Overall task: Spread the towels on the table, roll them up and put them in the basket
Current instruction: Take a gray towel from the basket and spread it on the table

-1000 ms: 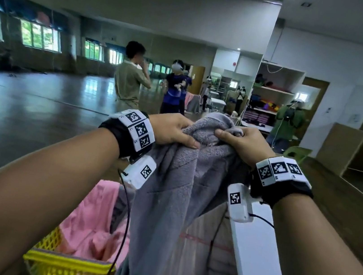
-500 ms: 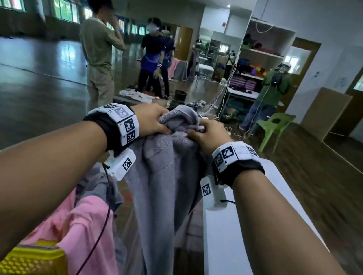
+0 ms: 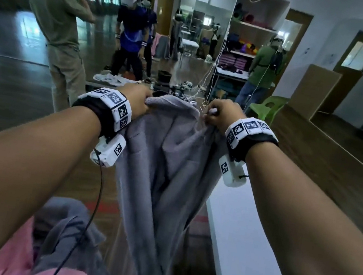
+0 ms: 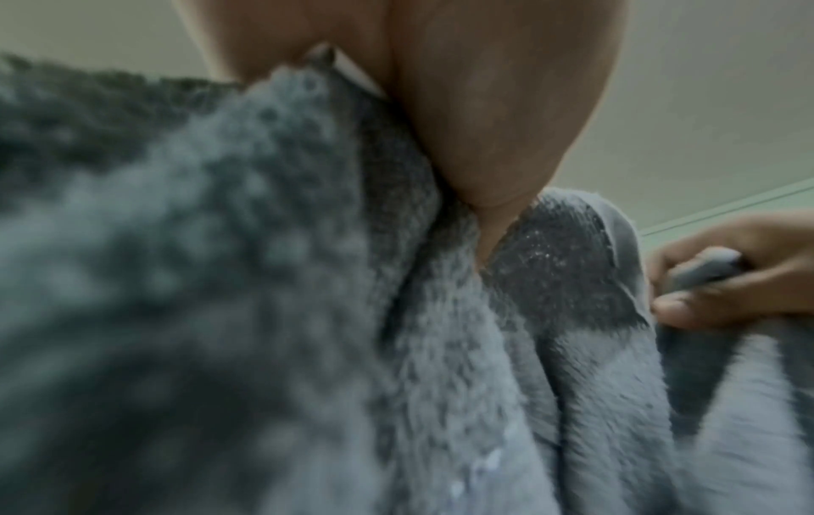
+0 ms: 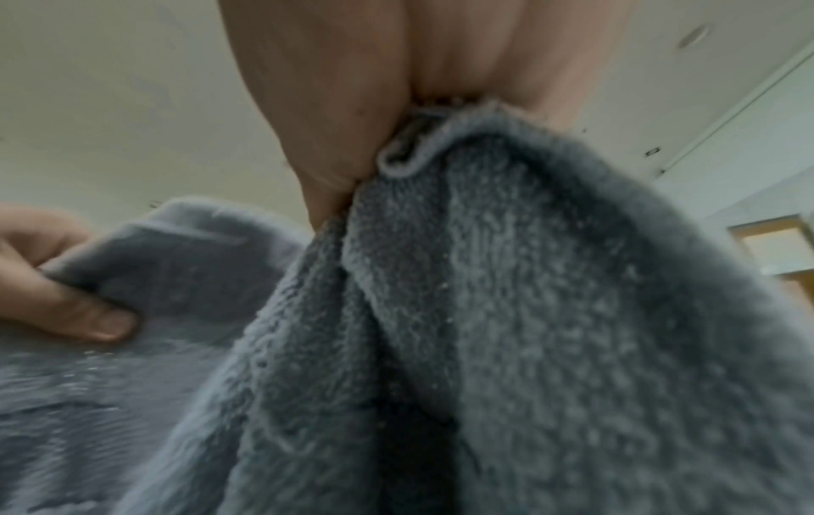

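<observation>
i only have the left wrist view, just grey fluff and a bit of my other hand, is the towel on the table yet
Observer: No. The fluffy grey towel hangs in the air, left of the long white table.
Operator: both hands got it
Observer: Yes. The left hand and right hand each pinch its top edge, with a slack span sagging between them.
Operator: anything left under me
Observer: A pink towel and another grey towel lie heaped at lower left; the basket itself is out of sight.
</observation>
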